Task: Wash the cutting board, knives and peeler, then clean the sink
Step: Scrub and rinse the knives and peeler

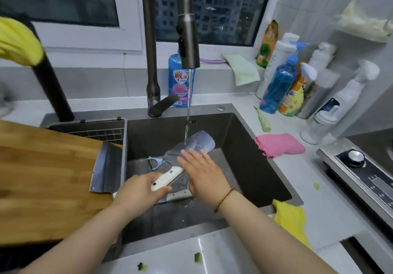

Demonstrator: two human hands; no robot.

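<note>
My left hand (138, 191) grips the white handle of a cleaver (198, 142), whose wide blade lies under the running water from the tap (188, 40). My right hand (204, 172) lies flat on the blade with straight fingers. A blue peeler (155, 162) rests on the bottom of the dark sink (251, 157), just left of the blade. A second knife (179, 195) with a pale handle lies under my hands. The wooden cutting board (44, 180) spans the sink's left side, and another cleaver blade (106, 167) leans against it.
Blue dish soap (177, 80) stands behind the tap. Cleaning bottles (285, 82) crowd the back right corner. A pink cloth (280, 145) and a yellow cloth (291, 220) lie on the right counter near the stove (361, 174). Green scraps (197, 257) dot the front counter.
</note>
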